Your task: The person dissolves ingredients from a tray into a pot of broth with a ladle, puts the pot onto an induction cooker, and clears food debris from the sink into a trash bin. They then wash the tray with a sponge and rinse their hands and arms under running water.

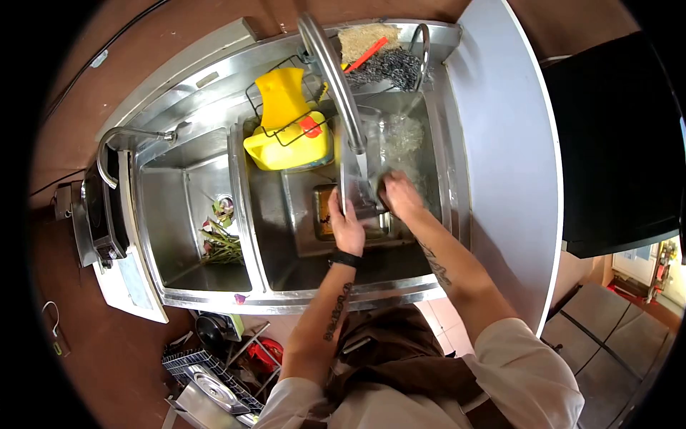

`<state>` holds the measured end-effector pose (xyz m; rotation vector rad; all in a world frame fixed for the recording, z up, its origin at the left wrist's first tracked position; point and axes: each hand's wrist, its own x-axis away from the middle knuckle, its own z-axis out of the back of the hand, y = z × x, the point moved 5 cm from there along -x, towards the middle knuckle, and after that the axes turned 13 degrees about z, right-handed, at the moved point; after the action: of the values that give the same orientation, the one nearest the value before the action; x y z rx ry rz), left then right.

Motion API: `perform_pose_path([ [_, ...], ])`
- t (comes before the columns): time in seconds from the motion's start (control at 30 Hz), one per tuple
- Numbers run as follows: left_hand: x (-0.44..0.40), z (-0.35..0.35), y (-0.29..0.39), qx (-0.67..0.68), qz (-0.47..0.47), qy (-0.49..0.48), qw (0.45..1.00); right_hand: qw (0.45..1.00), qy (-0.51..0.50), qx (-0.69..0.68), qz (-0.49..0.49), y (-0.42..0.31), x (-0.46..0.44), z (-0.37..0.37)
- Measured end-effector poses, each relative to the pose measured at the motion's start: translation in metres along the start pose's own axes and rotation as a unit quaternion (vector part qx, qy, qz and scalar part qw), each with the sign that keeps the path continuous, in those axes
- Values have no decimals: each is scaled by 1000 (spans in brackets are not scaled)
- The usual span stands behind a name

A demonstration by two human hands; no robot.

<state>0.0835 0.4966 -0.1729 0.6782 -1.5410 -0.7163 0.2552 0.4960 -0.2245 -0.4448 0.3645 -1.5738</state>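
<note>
Under the running faucet (350,118), my left hand (346,227) grips the near left edge of a tilted, see-through container (351,182), smeared by motion. My right hand (401,193) is at the container's right side, fingers curled round something small and dark that I cannot make out. Below them a rectangular metal pan (319,227) with orange-brown residue or liquid rests on the bottom of the right sink (282,247). Right of the faucet, a clear, wet-looking item (404,139) lies in the sink; its shape is unclear.
A wire rack (251,93) carries a yellow cloth (280,93) over a yellow jug (286,151). Steel wool (389,70) and a tan scrub pad (364,39) sit at the back. Stems and leaves (223,243) lie in the left sink (171,243). A white panel (500,164) bounds the right side.
</note>
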Motion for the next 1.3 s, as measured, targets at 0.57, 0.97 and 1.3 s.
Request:
perform_pose_path([
  [0.57,27,10,17,52,32,-32,998,983,132,113,63,10,-24,28],
  [0.97,10,22,-19,82,134,-64,986,948,268,-133,110,-51,-60,-1],
  [1.3,-2,9,8,69,46,-59,995,945,-266,-185,-54,-44,53,14],
])
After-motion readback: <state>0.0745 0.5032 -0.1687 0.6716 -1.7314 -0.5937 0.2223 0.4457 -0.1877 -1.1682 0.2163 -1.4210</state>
